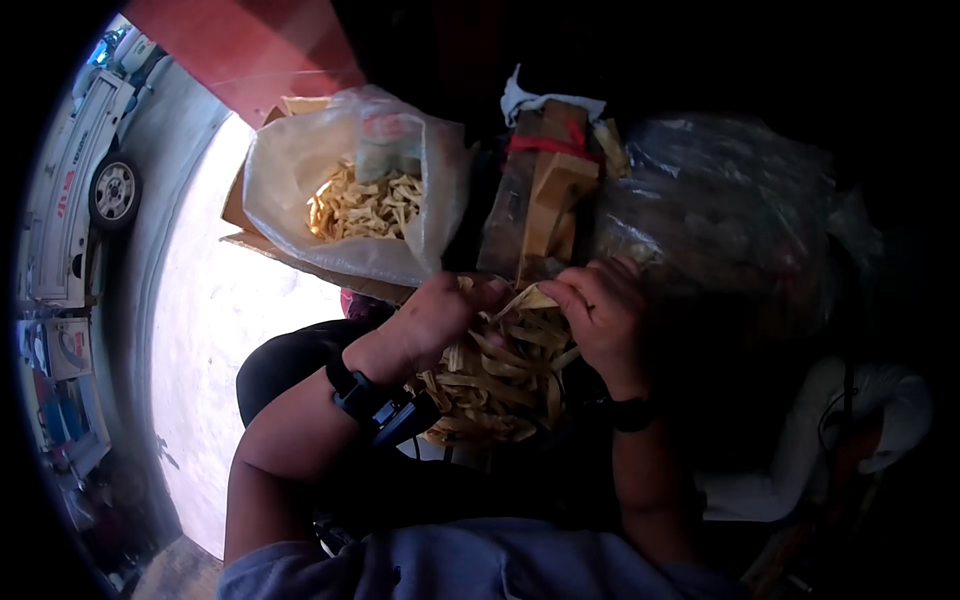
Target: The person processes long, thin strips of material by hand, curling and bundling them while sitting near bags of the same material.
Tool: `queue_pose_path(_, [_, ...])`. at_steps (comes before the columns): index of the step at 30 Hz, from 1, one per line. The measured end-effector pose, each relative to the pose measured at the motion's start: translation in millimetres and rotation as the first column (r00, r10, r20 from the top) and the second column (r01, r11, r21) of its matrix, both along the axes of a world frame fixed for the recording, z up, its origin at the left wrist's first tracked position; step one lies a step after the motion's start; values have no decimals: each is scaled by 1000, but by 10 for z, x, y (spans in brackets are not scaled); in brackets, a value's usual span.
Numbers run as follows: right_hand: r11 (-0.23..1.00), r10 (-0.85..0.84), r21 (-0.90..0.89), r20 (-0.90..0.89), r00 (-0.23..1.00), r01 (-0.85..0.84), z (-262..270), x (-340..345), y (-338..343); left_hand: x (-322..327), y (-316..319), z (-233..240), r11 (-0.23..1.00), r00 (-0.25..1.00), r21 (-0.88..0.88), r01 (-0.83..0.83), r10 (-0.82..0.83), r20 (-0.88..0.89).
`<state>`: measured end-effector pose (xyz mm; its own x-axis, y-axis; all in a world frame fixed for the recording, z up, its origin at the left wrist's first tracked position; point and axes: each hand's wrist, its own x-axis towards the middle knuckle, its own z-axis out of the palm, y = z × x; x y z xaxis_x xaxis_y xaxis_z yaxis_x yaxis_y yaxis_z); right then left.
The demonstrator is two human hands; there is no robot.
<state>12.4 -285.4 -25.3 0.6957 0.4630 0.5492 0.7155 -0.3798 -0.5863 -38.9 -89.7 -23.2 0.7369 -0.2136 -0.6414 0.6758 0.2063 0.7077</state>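
Observation:
Dried, pale yellow strips (495, 390) of some plant or food material lie in a loose heap on my lap. Above the heap, my left hand (450, 307) and my right hand (604, 307) are close together, with one pale strip (534, 298) stretched between their fingertips. A dark band with a small device sits on each wrist, plainest on the left one. Just beyond the hands stands a wooden block (559, 187) on a board, tied with red cloth. At the upper left, short curled pieces (367, 202) of similar material fill a plastic bag (277, 187).
A cardboard box (281, 259) surrounds the plastic bag. Clear plastic sheeting or a bag (712, 195) lies at the right, and a white cloth (551, 97) tops the wooden piece. Farther left, a light truck (71, 187) stands beyond brightly lit ground. A pale curved object (810, 442) is at the lower right.

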Motion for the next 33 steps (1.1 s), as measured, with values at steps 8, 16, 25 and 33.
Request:
queue_pose_path(8, [992, 42, -120, 94, 995, -31, 16, -26, 85, -96, -194, -207, 990, 988, -74, -118, 109, -112])
queue_pose_path(16, [991, 119, -61, -56, 991, -122, -19, 26, 9, -66, -140, 20, 797, 783, 447, 406, -555, 279])
queue_pose_path(25, [947, 314, 317, -947, 63, 51, 112, -158, 147, -158, -15, 283, 912, 685, 390, 123, -363, 632])
queue_pose_path(33, [711, 643, 638, -760, -94, -295, -252, -168, -125, -239, -67, 263, 577, 42, 723, -379, -770, 636])
